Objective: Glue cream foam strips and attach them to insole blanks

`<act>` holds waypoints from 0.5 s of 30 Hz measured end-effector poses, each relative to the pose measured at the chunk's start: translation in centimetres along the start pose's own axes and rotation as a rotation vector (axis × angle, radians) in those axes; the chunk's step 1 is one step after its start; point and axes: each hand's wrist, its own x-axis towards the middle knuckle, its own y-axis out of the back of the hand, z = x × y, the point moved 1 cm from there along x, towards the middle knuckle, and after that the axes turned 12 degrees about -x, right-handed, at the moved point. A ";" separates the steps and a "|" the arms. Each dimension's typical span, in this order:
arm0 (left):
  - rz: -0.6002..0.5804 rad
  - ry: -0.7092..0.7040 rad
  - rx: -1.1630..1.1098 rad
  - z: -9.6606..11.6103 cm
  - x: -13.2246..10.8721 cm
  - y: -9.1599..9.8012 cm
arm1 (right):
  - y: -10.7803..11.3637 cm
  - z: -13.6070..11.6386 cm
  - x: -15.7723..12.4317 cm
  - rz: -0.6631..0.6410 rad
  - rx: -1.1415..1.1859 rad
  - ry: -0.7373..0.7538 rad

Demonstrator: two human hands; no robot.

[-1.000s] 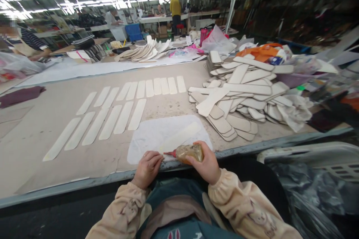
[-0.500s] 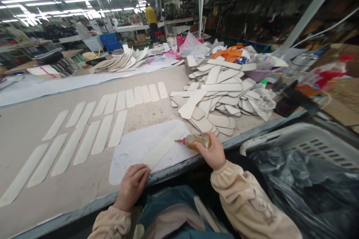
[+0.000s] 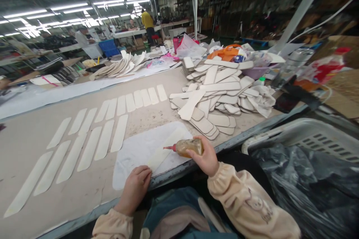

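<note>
In my right hand (image 3: 206,157) is a squeeze bottle (image 3: 188,148) of amber liquid, likely glue. It lies nearly level, its red nozzle pointing left over a pale strip (image 3: 157,158). That strip rests at a slant on a white sheet (image 3: 127,158) near the table's front edge. My left hand (image 3: 135,185), fingers bent and together, grips the strip's near end at the edge. Left of the sheet, several similar pale strips (image 3: 91,148) lie in two slanting rows. A heap of stiff off-white pieces with dark edges (image 3: 213,87) lies beyond my right hand.
A white plastic basket (image 3: 291,129) lined with black plastic stands at the right, below the table edge. Bags and an orange cloth (image 3: 227,52) are piled behind the heap. A metal pole (image 3: 195,7) rises there. A person in yellow (image 3: 147,19) stands far back.
The bottle in my right hand has moved left and slightly down, so its nozzle is now nearer the strip's middle. My left hand stays at the strip's near end. The view has shifted slightly.
</note>
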 end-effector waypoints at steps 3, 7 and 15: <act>-0.091 0.018 0.021 0.1 0.4 0.2 | -1.6 -1.0 -1.1 -0.118 0.000 0.057; -0.170 0.027 0.045 0.5 0.9 0.4 | -2.5 -0.6 -0.9 -0.095 -0.072 0.080; -0.115 -0.061 0.013 0.0 0.8 0.1 | 0.4 2.7 2.9 0.201 -0.266 -0.008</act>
